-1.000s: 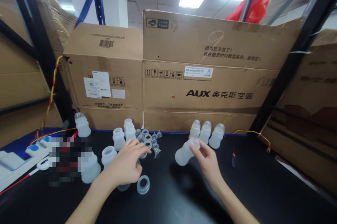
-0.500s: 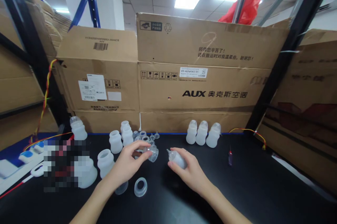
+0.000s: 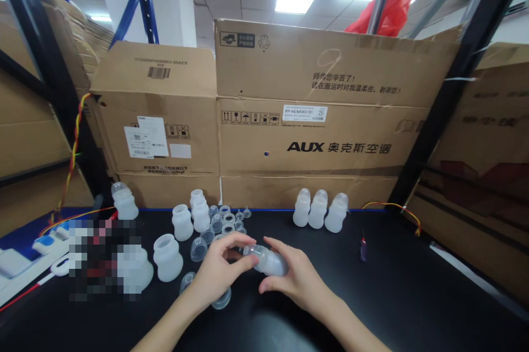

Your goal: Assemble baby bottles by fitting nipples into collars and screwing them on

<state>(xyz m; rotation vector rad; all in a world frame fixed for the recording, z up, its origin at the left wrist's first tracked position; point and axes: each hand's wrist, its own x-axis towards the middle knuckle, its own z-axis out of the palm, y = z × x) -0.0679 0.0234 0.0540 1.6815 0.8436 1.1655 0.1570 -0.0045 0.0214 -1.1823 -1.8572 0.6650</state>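
A clear dome cap is pinched in my left hand, held sideways against the top end of a small white baby bottle. My right hand holds that bottle tilted over the mat, its fingers behind the body and its thumb low in front. The cap now covers the bottle's nipple; whether it is fully seated I cannot tell. Beneath my left wrist, a clear cap and a clear ring are partly hidden. Other clear caps, rings and nipples lie beyond my left hand.
Open white bottles stand on the left, with a capped one farther back. Three capped bottles line the back right. A small screwdriver lies to the right. Cardboard walls the black mat's far side.
My left hand has carried the clear cap to the right and brought it onto the nipple end of the bottle. The right hand has shifted slightly, still holding the bottle.
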